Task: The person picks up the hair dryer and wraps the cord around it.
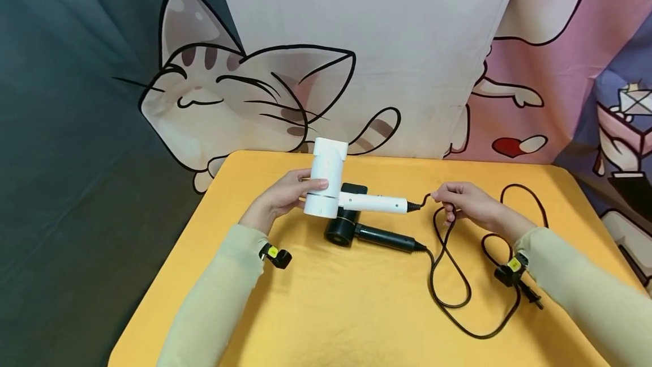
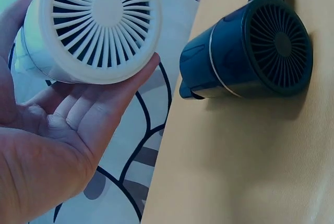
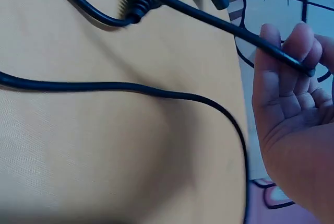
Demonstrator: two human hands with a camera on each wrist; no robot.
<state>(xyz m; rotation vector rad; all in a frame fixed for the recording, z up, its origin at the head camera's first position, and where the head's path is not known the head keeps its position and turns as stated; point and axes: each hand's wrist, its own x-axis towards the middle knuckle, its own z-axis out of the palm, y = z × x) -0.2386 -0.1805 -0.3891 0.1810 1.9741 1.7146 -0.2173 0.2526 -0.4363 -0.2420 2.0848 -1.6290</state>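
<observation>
A white hair dryer (image 1: 327,171) is held up by its barrel in my left hand (image 1: 281,196), thumb across the front and fingers behind. Its slatted round intake (image 2: 107,10) faces the left wrist camera. Its white handle points right, toward my right hand (image 1: 471,206), which pinches the black cord (image 3: 219,23) a short way from the handle's end. In the right wrist view the cord runs across my curled fingers. Below and partly behind the white dryer, a black hair dryer (image 1: 385,237) lies on the yellow table (image 1: 356,310), its handle also pointing right.
Black cord loops (image 1: 467,287) spread over the right side of the table, under and beside my right forearm. A black plug (image 1: 533,298) lies near my right wrist camera. A cartoon cat curtain (image 1: 423,61) hangs behind the table's back edge.
</observation>
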